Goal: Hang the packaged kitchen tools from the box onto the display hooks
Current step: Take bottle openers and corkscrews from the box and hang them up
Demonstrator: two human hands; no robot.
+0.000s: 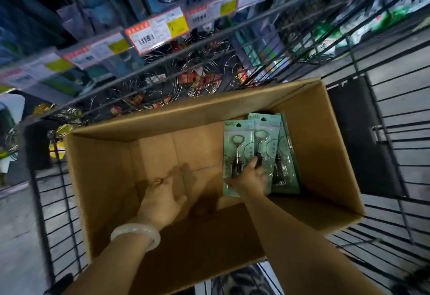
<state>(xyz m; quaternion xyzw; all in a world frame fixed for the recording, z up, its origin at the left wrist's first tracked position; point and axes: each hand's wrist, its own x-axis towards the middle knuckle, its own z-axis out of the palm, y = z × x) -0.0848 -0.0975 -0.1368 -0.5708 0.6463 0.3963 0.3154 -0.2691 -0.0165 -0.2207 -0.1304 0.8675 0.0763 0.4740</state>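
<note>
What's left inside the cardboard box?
The cardboard box holds a few overlapping green carded packages at its right side; the right hand lies on them. The count beneath is hidden. The left hand hovers over bare floor.

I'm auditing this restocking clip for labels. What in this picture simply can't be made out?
- Price tags, head view: print blurred, unreadable.
- Packaged tools: how many are stacked is hidden by overlap and the right hand.
- Left hand fingers: tips curl out of sight inside the box.
- Display hooks: lost in blur.
</note>
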